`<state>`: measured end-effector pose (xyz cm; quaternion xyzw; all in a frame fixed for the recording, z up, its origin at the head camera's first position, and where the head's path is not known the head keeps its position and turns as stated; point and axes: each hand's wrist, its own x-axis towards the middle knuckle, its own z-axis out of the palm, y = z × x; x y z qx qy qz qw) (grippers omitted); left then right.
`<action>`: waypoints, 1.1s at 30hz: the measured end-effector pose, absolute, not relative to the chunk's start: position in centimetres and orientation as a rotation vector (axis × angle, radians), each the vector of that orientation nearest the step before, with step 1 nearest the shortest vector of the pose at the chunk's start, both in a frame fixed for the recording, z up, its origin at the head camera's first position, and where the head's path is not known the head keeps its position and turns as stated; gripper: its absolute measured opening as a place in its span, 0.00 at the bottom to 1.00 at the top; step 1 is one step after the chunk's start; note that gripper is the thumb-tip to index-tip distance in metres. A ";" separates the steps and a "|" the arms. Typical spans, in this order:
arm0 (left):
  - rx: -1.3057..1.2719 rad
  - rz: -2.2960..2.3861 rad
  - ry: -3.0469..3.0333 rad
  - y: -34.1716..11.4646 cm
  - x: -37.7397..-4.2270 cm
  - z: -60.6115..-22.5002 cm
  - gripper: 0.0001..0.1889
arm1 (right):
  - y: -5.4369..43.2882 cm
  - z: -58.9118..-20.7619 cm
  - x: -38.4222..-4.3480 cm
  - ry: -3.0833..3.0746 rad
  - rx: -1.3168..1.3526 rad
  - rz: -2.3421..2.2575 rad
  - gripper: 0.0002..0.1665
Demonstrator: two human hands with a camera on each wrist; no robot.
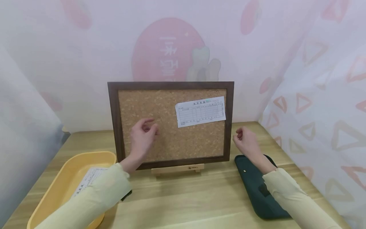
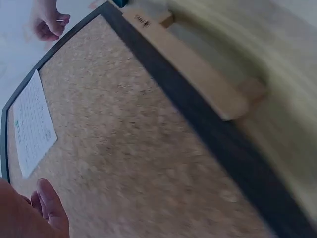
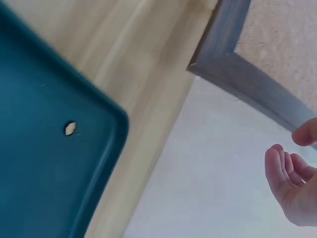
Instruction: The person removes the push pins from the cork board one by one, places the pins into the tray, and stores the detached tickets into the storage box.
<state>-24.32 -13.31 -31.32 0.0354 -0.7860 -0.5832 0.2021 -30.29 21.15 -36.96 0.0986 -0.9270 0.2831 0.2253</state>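
A framed cork board (image 1: 168, 140) stands upright on a small wooden stand (image 1: 177, 170). On its upper right lies a slightly tilted white printed form (image 1: 200, 111) with a pale green spot at its top edge. My left hand (image 1: 144, 133) hovers before the board's left half, fingers loosely curled and holding nothing visible. Off the board's right edge hangs my right hand (image 1: 247, 140), above the dark green tray (image 1: 254, 190). In the right wrist view a gap separates the thumb (image 3: 306, 133) from the other fingers, and nothing shows between them. A small pale piece (image 3: 70, 129) lies in the green tray.
A yellow tray (image 1: 54, 187) at the left holds printed paper (image 1: 88, 179), partly hidden by my left sleeve. A small dark object (image 1: 126, 195) peeks out beside that sleeve. Patterned cloth walls (image 1: 94, 63) enclose the wooden table (image 1: 171, 200) at the back and sides.
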 end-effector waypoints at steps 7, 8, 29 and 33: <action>-0.028 -1.408 -2.220 -9.6 -27.6 -30.1 0.15 | 20.1 -36.6 -30.4 -2.461 0.255 0.775 0.10; -0.033 -1.377 -2.225 -9.3 -28.0 -29.9 0.15 | 20.0 -36.6 -30.4 -2.449 0.254 0.775 0.10; 0.032 -0.945 -2.424 -7.7 -30.3 -28.2 0.08 | 14.6 -32.0 -32.6 -2.175 0.401 0.754 0.08; 0.017 -0.929 -2.411 -7.7 -30.3 -28.0 0.09 | 13.2 -31.0 -33.0 -2.128 0.420 0.741 0.09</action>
